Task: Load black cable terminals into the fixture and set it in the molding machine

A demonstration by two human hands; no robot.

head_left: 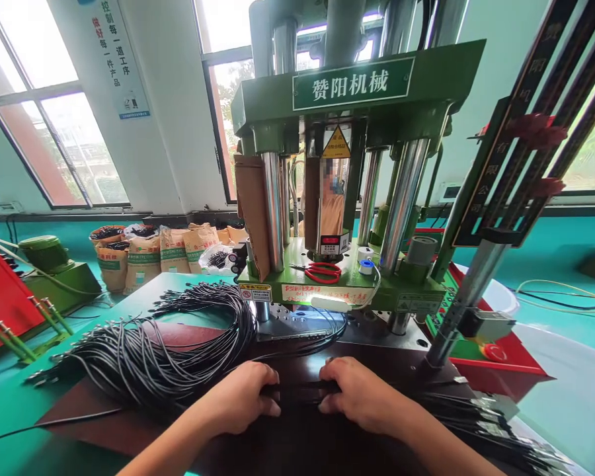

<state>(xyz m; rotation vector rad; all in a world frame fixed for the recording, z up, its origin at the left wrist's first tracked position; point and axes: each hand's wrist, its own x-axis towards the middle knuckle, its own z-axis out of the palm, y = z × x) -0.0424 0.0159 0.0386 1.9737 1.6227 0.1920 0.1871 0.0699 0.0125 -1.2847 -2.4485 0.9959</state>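
Note:
My left hand (250, 396) and my right hand (352, 396) are side by side at the front of the press, a short gap between them. Both have fingers curled round black cables (300, 391) that span the gap, dark against the dark tabletop. Past my right forearm lies a bundle of black cables (496, 416) with pale, shiny connector ends. To my left is a big heap of looped black cables (139, 354) with small metal tips. More black cables (327, 330) curve to the base of the green press (357, 284), just beyond my hands.
Red-handled scissors (322, 272) and a blue-and-white tape roll (366, 266) rest on the press's ledge. A steel post (469, 304) stands at right, next to a red control panel (506, 360). Filled sacks (143, 258) line the wall behind the green table (10, 410).

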